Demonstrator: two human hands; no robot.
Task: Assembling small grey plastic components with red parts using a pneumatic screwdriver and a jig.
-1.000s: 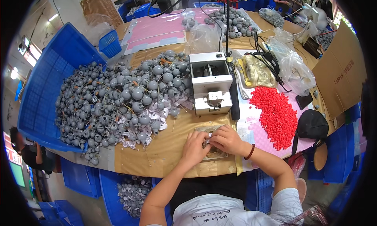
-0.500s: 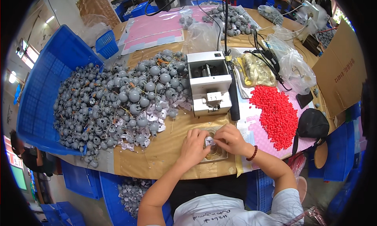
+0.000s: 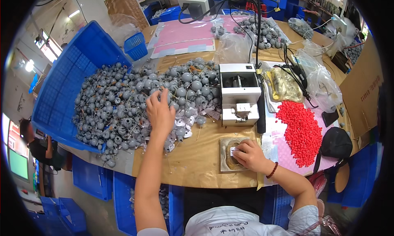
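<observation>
My left hand point(image 3: 160, 117) is over the heap of grey ball-shaped parts point(image 3: 186, 77), many with thin wires sticking out. Its fingers are spread, and their tips reach in among the parts. At the table's front, my right hand point(image 3: 249, 154) pinches a small white piece point(image 3: 233, 151) with print on it. This hand hovers over or rests on a square block point(image 3: 225, 165) with a round brownish middle; the fingers cover part of it.
A tipped blue basket point(image 3: 57, 108) backs the heap on the left. Behind the block stands a white machine point(image 3: 240, 94). Red small pieces point(image 3: 301, 133) lie on the right, beside a black cap-like bag point(image 3: 335, 142). Cables hang above; a cardboard sheet point(image 3: 361, 88) rises at the right.
My left hand has left the block and moved left and away to the grey heap. The right hand stays at the block with the white piece. The whole view has shifted.
</observation>
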